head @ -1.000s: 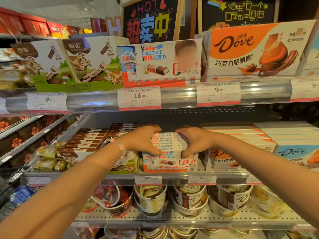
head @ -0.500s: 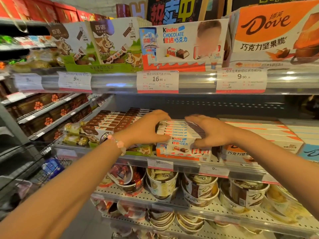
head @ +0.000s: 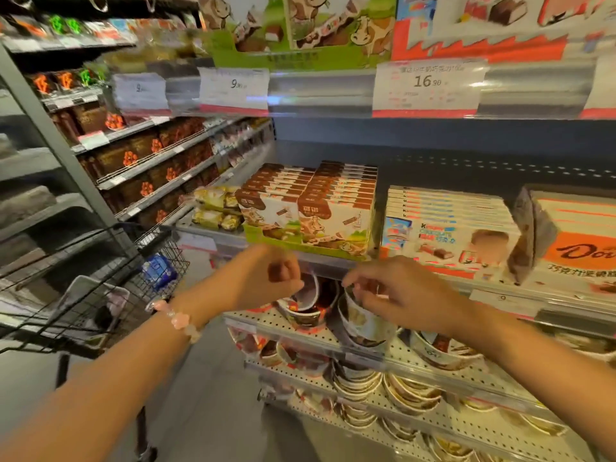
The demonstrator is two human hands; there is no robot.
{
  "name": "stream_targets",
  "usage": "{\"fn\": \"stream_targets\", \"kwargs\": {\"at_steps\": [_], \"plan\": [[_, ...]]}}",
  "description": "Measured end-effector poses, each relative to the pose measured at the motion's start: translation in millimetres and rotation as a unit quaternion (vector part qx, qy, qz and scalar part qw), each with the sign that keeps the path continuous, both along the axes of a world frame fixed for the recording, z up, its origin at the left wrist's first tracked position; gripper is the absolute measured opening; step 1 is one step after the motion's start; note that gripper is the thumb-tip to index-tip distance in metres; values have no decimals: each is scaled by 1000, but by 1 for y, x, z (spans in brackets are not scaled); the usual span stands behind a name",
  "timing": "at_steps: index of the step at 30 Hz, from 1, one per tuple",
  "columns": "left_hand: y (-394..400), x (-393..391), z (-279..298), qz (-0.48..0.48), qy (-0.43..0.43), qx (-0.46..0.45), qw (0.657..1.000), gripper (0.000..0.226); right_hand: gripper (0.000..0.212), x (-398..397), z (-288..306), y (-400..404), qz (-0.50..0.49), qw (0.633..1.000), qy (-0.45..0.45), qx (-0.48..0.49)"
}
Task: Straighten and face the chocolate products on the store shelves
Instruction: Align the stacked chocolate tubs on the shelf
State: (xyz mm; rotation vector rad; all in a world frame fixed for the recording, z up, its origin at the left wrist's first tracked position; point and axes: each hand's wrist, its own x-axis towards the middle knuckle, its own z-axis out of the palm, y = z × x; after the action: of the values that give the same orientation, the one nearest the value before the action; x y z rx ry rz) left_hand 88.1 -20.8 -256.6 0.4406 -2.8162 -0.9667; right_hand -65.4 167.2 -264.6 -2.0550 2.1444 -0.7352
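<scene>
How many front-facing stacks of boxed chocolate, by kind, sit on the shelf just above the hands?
Brown-and-white cow-print cardboard box stacks: 2
White-and-blue Kinder cardboard box stacks: 1
Orange-and-white Dove cardboard box stacks: 1
Total: 4

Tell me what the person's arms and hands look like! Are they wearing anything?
Both arms are bare, with no sleeves showing and no gloves. The left hand has a bracelet of chunky pale pink beads round its wrist. The right hand and its wrist wear nothing that shows.
</scene>
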Motion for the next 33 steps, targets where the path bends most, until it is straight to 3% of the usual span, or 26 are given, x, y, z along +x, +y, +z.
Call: {"fn": "stream_targets", "kwargs": {"at_steps": [4,7,10,13,16,19,23,27,29,33], "plan": [[-34,25,-46,-16,-60,17,998,13,24,27,-46,-31,-23,997,3,71],[-61,35,-80,12,-97,84,992,12,19,44,-86,-54,-94,989,-60,93],[-85,28,-109,100,-65,109,987,6,27,49,-117,-78,-235,961,-127,76],[-97,17,-131,186,-19,222,957,7,40,48,-141,-101,-335,922,-187,47],[-99,3,-159,209,16,329,921,15,54,49,-162,-120,-372,890,-262,-11],[-91,-7,-185,225,77,374,896,5,65,51,-180,-133,-397,847,-339,-101],[-86,-21,-213,261,151,390,870,35,54,49,-199,-145,-411,821,-356,-174],[-92,-29,-225,274,207,427,836,21,39,49,-203,-151,-401,802,-381,-225],[-95,-31,-229,279,225,415,837,23,26,48,-203,-151,-401,799,-380,-235],[-91,-35,-235,283,230,411,835,30,20,46,-202,-148,-387,800,-390,-241]]}}
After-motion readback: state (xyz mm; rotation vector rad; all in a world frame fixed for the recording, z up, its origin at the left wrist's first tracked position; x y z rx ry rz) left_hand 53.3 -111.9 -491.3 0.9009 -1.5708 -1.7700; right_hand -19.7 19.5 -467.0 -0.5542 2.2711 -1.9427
